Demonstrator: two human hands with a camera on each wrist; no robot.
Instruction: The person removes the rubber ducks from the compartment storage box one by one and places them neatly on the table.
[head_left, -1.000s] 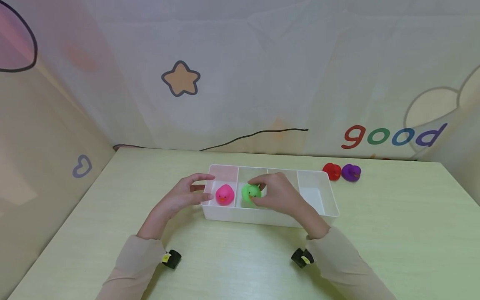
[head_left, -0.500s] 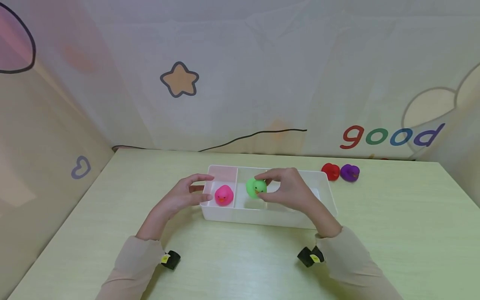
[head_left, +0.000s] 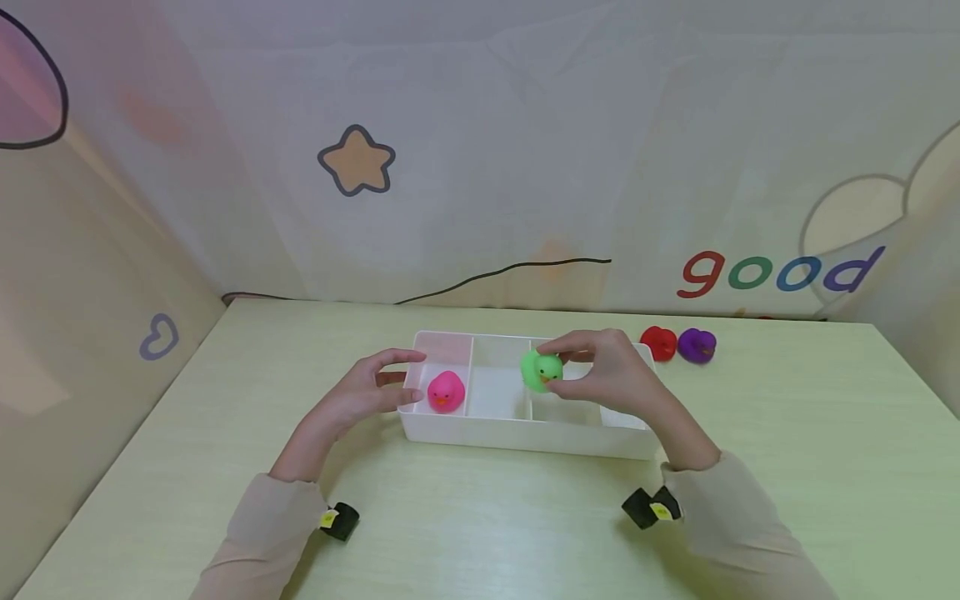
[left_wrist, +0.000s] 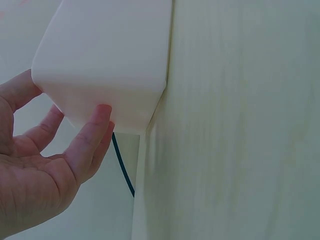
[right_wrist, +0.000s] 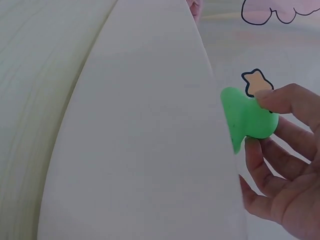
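Green duck (head_left: pixel 542 371) pinched between the thumb and fingers of the right hand (head_left: pixel 611 375), the grip narrowed to the toy's width. The duck is held over the divider between the second and third compartments, counted from the left, of a white tray (head_left: pixel 525 435). Compared with half a second earlier, duck and right hand lie farther right; the left hand (head_left: pixel 367 385) keeps its place. Tray: one, beneath the grip, with four compartments; the leftmost, left of the grip, contains one pink duck (head_left: pixel 446 392), while the right hand partly hides the fourth. The left hand, well left of the grip, is spread wide, touching the tray's end. Beyond the grip and to its right, one red toy (head_left: pixel 658 343) and one purple toy (head_left: pixel 697 346) sit side by side on the table (head_left: pixel 480 517), outside the tray. Toys visible: four, one of each colour
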